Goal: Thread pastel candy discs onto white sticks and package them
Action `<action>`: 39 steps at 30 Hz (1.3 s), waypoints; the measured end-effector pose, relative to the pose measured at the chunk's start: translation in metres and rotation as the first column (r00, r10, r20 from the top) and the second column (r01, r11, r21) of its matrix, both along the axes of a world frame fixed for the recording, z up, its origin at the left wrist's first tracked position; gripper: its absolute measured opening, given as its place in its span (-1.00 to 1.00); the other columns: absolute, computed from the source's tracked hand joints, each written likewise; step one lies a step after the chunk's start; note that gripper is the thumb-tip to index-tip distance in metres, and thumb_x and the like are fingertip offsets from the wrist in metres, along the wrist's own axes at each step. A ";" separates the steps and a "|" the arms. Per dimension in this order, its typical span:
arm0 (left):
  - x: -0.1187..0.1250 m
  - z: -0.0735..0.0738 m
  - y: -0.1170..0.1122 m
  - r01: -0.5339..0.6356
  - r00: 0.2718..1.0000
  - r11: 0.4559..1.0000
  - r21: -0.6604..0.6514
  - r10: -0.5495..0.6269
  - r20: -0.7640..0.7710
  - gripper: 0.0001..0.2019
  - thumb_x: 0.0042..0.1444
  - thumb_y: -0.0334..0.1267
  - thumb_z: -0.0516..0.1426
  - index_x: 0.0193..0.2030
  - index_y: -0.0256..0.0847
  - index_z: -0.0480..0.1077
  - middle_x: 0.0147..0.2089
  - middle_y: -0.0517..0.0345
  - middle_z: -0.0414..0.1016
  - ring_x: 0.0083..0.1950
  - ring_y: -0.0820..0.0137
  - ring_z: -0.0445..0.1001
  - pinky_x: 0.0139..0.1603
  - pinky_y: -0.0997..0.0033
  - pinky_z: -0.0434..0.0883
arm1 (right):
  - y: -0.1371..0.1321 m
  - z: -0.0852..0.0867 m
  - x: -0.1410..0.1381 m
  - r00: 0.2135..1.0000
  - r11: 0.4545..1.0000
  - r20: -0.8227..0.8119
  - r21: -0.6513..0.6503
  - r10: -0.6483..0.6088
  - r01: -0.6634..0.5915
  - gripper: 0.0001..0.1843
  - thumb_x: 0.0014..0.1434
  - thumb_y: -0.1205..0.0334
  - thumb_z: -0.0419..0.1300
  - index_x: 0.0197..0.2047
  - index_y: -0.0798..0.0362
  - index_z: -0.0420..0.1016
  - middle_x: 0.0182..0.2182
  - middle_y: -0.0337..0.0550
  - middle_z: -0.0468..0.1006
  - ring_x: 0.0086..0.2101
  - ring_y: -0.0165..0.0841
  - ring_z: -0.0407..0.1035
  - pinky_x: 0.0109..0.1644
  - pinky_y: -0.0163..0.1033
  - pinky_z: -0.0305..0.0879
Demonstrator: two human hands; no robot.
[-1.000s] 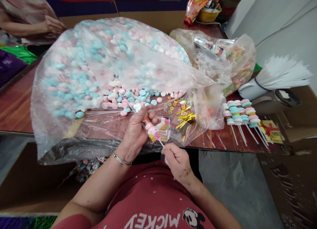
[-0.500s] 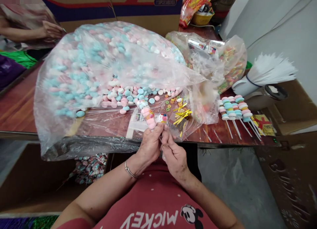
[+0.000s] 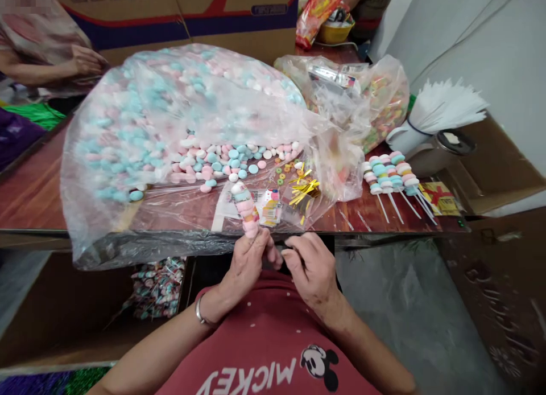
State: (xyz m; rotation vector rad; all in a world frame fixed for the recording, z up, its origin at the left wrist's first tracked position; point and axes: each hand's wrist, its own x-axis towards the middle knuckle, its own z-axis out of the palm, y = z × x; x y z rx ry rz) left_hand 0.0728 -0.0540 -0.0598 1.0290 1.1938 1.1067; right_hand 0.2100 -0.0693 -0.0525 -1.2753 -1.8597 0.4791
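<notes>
My left hand (image 3: 248, 257) is closed around the bottom of a marshmallow skewer (image 3: 244, 208), which stands tilted above the table's front edge. Pink, white and blue marshmallows are stacked on it inside a clear printed wrapper. Just to the right, my right hand (image 3: 310, 265) is apart from the skewer, its fingers curved and the thumb separated from them; nothing shows in it. Behind the skewer lie flat printed wrappers (image 3: 269, 207). Gold twist ties (image 3: 304, 191) and small ring candies (image 3: 280, 177) are scattered to their right.
A large clear bag (image 3: 98, 139) of marshmallows covers much of the table. Several finished marshmallow skewers (image 3: 390, 172) lie at right, near a mug (image 3: 408, 138) of white sticks. Below left, a carton (image 3: 51, 309) holds wrapped skewers. Another person's hand (image 3: 87, 60) is at far left.
My right hand has come away from the skewer's lower end and moved right. My left hand keeps hold of the skewer, a little lower and further left in view.
</notes>
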 end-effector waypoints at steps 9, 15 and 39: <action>-0.012 -0.021 -0.008 0.265 0.856 0.927 0.265 -0.100 -0.507 -0.83 0.15 -0.25 -0.04 -0.43 -0.17 0.27 -0.48 0.21 0.36 -0.46 0.42 0.30 -0.40 0.41 0.34 | 0.010 -0.001 -0.010 0.982 0.961 0.044 -0.215 0.186 -0.172 -0.72 0.33 0.16 -0.03 -0.33 0.09 0.38 -0.34 -0.09 0.39 -0.24 -0.27 0.23 -0.07 -0.11 0.26; -0.001 -0.024 -0.008 0.372 0.821 0.903 0.215 -0.212 -0.530 -0.93 0.02 -0.37 0.00 -0.42 -0.20 0.29 -0.47 0.18 0.41 -0.47 0.42 0.33 -0.40 0.42 0.35 | 0.011 -0.009 -0.013 0.994 0.986 0.027 -0.132 0.107 -0.102 -0.72 0.35 0.28 -0.12 -0.38 0.04 0.29 -0.38 -0.12 0.35 -0.28 -0.29 0.21 -0.16 -0.16 0.24; -0.065 0.035 0.075 0.921 0.331 0.291 -0.257 -0.935 0.129 -0.66 0.12 0.04 0.17 -0.28 -0.24 0.37 -0.41 0.18 0.43 -0.42 0.44 0.39 -0.41 0.48 0.30 | 0.045 0.019 -0.001 0.709 0.743 0.656 0.332 0.260 -0.580 -0.72 0.35 0.36 -0.06 -0.37 0.10 0.37 -0.51 -0.18 0.34 -0.43 -0.31 0.17 -0.30 -0.16 0.05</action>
